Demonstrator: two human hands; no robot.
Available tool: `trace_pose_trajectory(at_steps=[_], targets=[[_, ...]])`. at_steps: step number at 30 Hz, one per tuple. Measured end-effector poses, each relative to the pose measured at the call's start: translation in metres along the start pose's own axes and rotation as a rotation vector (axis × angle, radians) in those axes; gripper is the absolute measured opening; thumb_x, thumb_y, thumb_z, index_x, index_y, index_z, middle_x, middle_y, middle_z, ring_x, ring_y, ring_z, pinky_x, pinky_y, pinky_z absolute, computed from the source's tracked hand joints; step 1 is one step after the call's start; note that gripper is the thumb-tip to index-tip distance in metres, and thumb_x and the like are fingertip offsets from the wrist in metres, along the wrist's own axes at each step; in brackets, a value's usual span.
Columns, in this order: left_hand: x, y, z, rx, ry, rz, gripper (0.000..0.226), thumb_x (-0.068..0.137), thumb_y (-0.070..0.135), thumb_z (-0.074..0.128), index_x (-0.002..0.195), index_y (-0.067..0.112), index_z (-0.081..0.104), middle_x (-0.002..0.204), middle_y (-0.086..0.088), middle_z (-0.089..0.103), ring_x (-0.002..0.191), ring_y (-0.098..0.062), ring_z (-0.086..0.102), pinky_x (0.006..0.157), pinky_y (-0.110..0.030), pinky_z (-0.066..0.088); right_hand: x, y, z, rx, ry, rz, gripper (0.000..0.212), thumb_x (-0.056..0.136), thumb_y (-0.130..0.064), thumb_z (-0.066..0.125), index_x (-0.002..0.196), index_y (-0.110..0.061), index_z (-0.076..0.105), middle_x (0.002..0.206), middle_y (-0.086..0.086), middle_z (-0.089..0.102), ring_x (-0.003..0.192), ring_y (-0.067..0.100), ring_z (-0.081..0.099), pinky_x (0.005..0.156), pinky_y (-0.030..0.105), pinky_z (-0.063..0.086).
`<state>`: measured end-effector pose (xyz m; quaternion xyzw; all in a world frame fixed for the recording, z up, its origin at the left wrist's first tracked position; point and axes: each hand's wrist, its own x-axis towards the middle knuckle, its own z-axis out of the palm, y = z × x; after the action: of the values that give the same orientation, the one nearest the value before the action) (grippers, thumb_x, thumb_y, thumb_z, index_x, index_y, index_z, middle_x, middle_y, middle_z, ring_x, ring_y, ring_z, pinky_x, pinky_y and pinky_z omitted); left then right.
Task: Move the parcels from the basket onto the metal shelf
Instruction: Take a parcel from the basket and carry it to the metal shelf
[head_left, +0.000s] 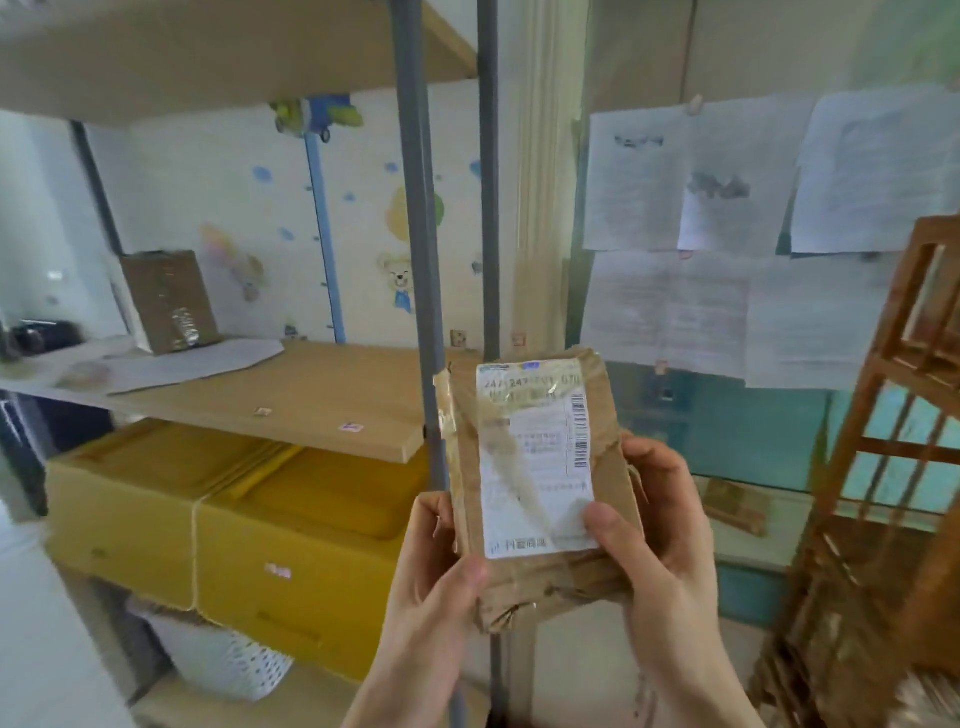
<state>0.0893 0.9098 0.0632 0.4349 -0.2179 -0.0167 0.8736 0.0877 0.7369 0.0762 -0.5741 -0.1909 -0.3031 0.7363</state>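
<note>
I hold a small brown cardboard parcel (540, 467) with a white shipping label upright in front of me, just right of the shelf's grey post (423, 260). My left hand (441, 582) grips its lower left corner and my right hand (654, 519) grips its right edge, thumb on the label. The metal shelf's wooden board (291, 400) lies to the left at about the parcel's height. Another brown parcel (169, 301) leans at the back left of that board. A white perforated basket (223, 660) shows partly under the shelf at lower left.
Two yellow boxes (234, 525) tied with string fill the level below the board. White paper (197, 358) lies on the board's left part. A wooden rack (883, 493) stands at the right. Paper sheets (727, 249) hang on the wall behind.
</note>
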Motion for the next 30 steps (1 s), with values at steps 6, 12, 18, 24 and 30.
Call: trace_pose_trajectory(at_steps=[6,12,18,24,30], targets=[[0.027,0.052,-0.104,-0.045,-0.037,-0.056,0.061,0.049,0.034,0.102,0.089,0.024,0.058,0.107,-0.026,0.063,0.089,-0.038,0.067,0.066,-0.045,0.062,0.007,0.046,0.099,-0.095,-0.022,-0.007,0.049,0.077,-0.023,0.072,0.125,-0.031,0.062,0.134,0.009,0.067,0.126,0.029,0.062,0.09,0.031,0.056],[0.062,0.095,-0.16,0.006,-0.182,-0.002,0.116,0.054,0.039,0.1,0.144,0.065,0.032,0.145,-0.012,0.062,0.127,-0.039,0.063,0.09,-0.057,0.056,0.016,0.072,0.155,0.036,-0.059,0.137,0.07,0.08,-0.025,0.079,0.146,-0.023,0.055,0.145,0.004,0.063,0.133,0.022,0.059,0.1,0.035,0.053],[0.093,0.138,-0.194,0.099,-0.058,0.106,0.063,0.065,0.052,0.091,0.119,0.024,0.076,0.105,-0.003,0.08,0.094,-0.016,0.076,0.071,-0.026,0.062,0.043,0.072,0.169,0.21,0.089,0.55,0.067,0.084,-0.07,0.048,0.124,-0.021,0.071,0.125,0.013,0.076,0.111,0.03,0.074,0.097,0.053,0.052],[0.088,0.143,-0.196,0.403,0.233,0.303,0.05,0.075,0.073,0.069,0.09,0.027,0.08,0.081,-0.002,0.078,0.074,-0.024,0.074,0.06,-0.04,0.064,0.043,0.065,0.194,0.237,0.038,0.307,0.086,0.055,-0.057,0.094,0.127,-0.025,0.061,0.11,0.012,0.077,0.087,0.025,0.077,0.067,0.04,0.063],[0.084,0.155,-0.215,0.617,0.375,0.388,0.042,0.089,0.067,0.059,0.096,0.031,0.079,0.082,-0.016,0.075,0.079,-0.062,0.06,0.062,-0.079,0.05,0.048,0.073,0.213,-0.046,-0.095,0.307,0.105,0.058,-0.072,0.082,0.147,-0.026,0.05,0.133,-0.002,0.072,0.121,0.019,0.068,0.091,0.042,0.058]])
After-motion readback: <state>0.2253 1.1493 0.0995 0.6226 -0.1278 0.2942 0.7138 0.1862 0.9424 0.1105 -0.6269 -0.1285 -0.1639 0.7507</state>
